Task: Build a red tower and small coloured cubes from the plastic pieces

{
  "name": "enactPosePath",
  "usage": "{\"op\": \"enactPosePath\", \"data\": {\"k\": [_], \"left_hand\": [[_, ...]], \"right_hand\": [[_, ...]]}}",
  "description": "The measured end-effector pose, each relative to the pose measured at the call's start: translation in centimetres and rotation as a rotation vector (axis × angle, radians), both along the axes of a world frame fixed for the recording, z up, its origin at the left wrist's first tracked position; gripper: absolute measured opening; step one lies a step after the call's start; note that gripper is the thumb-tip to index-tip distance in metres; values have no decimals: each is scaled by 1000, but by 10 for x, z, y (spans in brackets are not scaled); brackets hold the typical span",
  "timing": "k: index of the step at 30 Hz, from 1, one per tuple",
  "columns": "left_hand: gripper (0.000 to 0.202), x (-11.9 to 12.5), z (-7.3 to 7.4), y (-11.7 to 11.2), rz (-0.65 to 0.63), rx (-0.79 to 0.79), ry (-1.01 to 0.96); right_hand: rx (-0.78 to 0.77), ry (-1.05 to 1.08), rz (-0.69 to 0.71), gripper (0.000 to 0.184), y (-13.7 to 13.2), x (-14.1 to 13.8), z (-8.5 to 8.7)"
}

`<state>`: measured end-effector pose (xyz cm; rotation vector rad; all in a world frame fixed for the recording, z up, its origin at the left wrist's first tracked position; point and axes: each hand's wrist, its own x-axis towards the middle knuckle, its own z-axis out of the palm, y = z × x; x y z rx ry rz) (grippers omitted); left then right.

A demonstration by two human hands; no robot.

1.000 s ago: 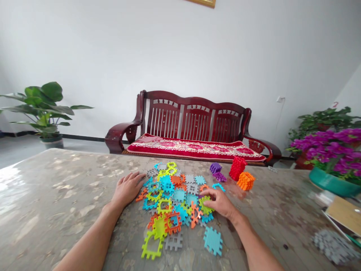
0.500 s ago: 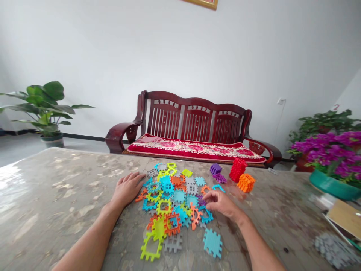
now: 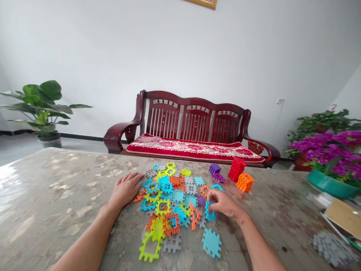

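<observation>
A heap of flat interlocking plastic tiles (image 3: 172, 199) in blue, green, orange, grey and purple lies on the marble-patterned table (image 3: 56, 195). My left hand (image 3: 125, 188) rests flat and open on the table at the heap's left edge. Pinching a blue frame-shaped tile (image 3: 210, 212), my right hand (image 3: 224, 203) holds it lifted off the heap's right side. Behind the heap stand a red block tower (image 3: 236, 169), an orange cube (image 3: 244, 182) and small purple pieces (image 3: 216, 171).
A solid blue tile (image 3: 212, 242) and a green frame tile (image 3: 148, 247) lie nearest me. A teal pot of purple flowers (image 3: 332, 165), a board and a grey piece (image 3: 334, 248) sit at the right. A wooden bench (image 3: 191, 131) stands behind the table.
My right hand has let go of the green tile, closed on a blue frame tile and raised it on edge. My left hand has stayed put.
</observation>
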<state>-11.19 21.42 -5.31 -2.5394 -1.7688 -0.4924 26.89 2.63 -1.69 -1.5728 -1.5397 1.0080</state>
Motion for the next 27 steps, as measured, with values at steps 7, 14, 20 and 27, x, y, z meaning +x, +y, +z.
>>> {"op": "enactPosePath", "data": {"k": [7,14,20,27], "left_hand": [[45,1,1,-1,5,-2,-19],[45,2,5,-3,9,-12,-1],[46,2,6,-4,8,-19,7],[46,1,4,-3,6,-13,0]], "right_hand": [[449,98,-435,23,17,16,-15],[439,-291,-336,28,15,-2,-26],[425,-678,-341,37,8,-16,-10],[418,-761,-380,34,12,-23,-13]]}}
